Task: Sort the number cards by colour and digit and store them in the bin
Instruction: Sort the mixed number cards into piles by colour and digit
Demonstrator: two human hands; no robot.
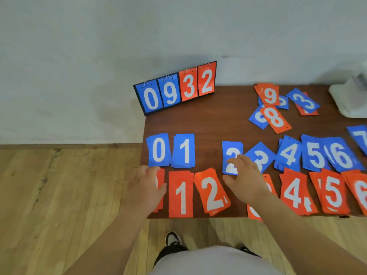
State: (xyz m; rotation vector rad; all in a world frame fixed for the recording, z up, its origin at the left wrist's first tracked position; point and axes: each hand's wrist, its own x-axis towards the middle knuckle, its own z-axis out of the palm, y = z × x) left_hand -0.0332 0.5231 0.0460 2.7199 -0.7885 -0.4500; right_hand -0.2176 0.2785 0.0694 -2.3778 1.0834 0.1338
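Blue number card stacks lie in a row on the brown table (208, 124): 0 (158, 149), 1 (183, 150), 2 (231, 153), 3 (260, 157), 4 (290, 153), 5 (314, 153), 6 (342, 155). Below them runs a red row: 1 (181, 195), 2 (212, 192), 4 (296, 192), 5 (333, 193). My left hand (146, 187) lies flat on the red stack at the far left, hiding its digit. My right hand (245, 179) pinches the lower edge of the blue 2 stack and covers the red 3 stack.
A flip scoreboard (176, 88) reading 0932 stands at the table's back left corner. Unsorted red and blue cards (276, 108) lie in a loose heap at the back right. A white object (351, 96) sits at the right edge. Wooden floor surrounds the table.
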